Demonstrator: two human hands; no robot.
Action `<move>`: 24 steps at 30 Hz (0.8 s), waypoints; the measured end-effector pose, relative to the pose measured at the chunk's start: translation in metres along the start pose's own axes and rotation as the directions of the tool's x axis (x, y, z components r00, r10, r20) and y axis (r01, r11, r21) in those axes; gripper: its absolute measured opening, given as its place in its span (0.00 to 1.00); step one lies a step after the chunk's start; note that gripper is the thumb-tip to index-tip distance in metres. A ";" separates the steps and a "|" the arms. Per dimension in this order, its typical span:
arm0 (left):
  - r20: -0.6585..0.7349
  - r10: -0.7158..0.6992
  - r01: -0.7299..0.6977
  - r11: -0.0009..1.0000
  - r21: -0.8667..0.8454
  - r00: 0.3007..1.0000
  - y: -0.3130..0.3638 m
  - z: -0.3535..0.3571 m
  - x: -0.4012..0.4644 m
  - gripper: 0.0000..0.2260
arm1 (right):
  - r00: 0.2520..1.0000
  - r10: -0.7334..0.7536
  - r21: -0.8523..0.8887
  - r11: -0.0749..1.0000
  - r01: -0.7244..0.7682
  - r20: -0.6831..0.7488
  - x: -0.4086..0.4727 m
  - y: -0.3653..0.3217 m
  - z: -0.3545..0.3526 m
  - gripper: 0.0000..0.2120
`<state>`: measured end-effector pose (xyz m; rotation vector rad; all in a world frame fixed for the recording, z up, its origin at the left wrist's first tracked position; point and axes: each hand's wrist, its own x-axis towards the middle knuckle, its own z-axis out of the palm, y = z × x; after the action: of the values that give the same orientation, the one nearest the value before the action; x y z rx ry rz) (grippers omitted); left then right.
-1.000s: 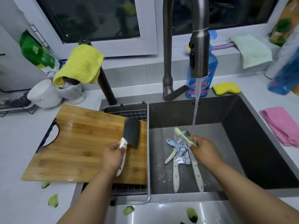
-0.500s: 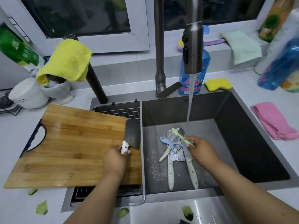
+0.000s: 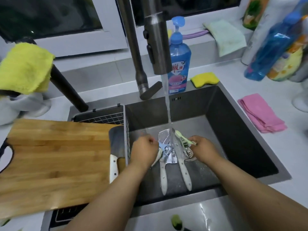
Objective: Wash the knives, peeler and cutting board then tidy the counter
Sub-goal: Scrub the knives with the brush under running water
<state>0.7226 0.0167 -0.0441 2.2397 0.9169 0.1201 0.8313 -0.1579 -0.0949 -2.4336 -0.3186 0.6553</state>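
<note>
The wooden cutting board (image 3: pixel 55 162) lies across the drain rack left of the sink. A dark cleaver (image 3: pixel 116 144) with a white handle rests on the board's right edge, with no hand on it. In the sink (image 3: pixel 233 139), two white-handled knives (image 3: pixel 163 174) (image 3: pixel 185 172) lie with their blades under the running water. My left hand (image 3: pixel 145 150) is down in the sink, fingers curled on the handle end of the blue peeler (image 3: pixel 164 147). My right hand (image 3: pixel 205 149) grips the green peeler (image 3: pixel 181 137) beside the water stream.
The faucet (image 3: pixel 156 47) runs into the sink. Behind it stand a blue soap bottle (image 3: pixel 179 60) and a yellow sponge (image 3: pixel 205 79). A pink cloth (image 3: pixel 260 112) lies to the right and a yellow cloth (image 3: pixel 25 67) at the left. Green peel scraps (image 3: pixel 176 221) sit on the front counter.
My left hand let go of the cleaver, leaving it on the board, and moved right into the sink onto the blue peeler. My right hand still holds the green peeler.
</note>
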 end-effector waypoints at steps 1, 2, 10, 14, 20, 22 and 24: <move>0.107 -0.029 0.032 0.999 -0.022 0.994 0.004 0.019 0.003 0.07 | 1.000 0.007 0.002 1.000 -0.007 0.014 0.003 0.003 -0.002 0.15; 0.186 -0.059 0.069 0.996 -0.052 0.981 0.006 0.038 0.007 0.08 | 0.999 0.017 0.005 1.000 -0.017 0.032 0.007 0.006 -0.003 0.15; 0.402 -0.243 0.240 0.969 0.058 0.883 0.002 0.126 0.042 0.11 | 0.966 0.150 -0.145 0.982 -0.121 0.209 0.044 0.021 0.004 0.12; 0.449 -0.338 0.255 0.938 0.236 0.827 -0.008 0.155 0.042 0.14 | 0.950 0.175 -0.167 0.977 -0.134 0.258 0.059 0.032 0.016 0.11; 0.540 -0.415 0.234 0.898 0.372 0.733 -0.016 0.184 0.034 0.17 | 0.947 0.231 -0.148 0.968 -0.202 0.224 0.068 0.046 0.022 0.14; 0.534 -0.429 0.231 0.888 0.398 0.729 -0.018 0.191 0.035 0.18 | 0.946 0.242 -0.139 0.966 -0.216 0.216 0.071 0.052 0.025 0.13; 0.518 -0.437 0.237 0.882 0.407 0.736 -0.019 0.195 0.035 0.19 | 0.946 0.244 -0.125 0.967 -0.221 0.214 0.072 0.054 0.026 0.13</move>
<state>0.8020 -0.0634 -0.2078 2.1175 1.0088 -0.9262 0.8834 -0.1624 -0.1730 -2.5165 -0.1570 1.0507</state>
